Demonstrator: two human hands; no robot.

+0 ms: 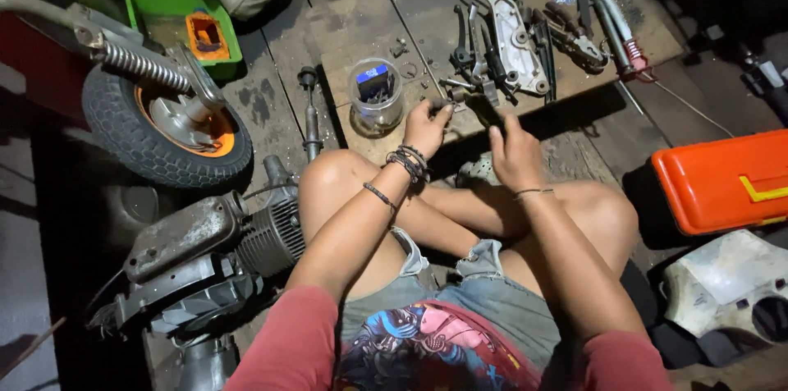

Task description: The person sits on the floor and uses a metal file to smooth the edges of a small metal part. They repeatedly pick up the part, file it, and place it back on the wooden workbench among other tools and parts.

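Over the wooden board (361, 26), both hands, left hand (427, 124) and right hand (513, 153), pinch a small dark part (464, 100).

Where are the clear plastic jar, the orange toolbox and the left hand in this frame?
clear plastic jar (377, 96), head view, on its side wall.
orange toolbox (722, 182), head view, on the middle of its lid.
left hand (427, 127), head view, on the back of the hand, at the wooden board's edge.

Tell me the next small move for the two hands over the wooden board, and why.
Probably bring the small dark metal part pinched in the left hand across to the dark piece gripped by the right hand: both hands hover close together at the edge of the worn wooden board, their pieces almost meeting.
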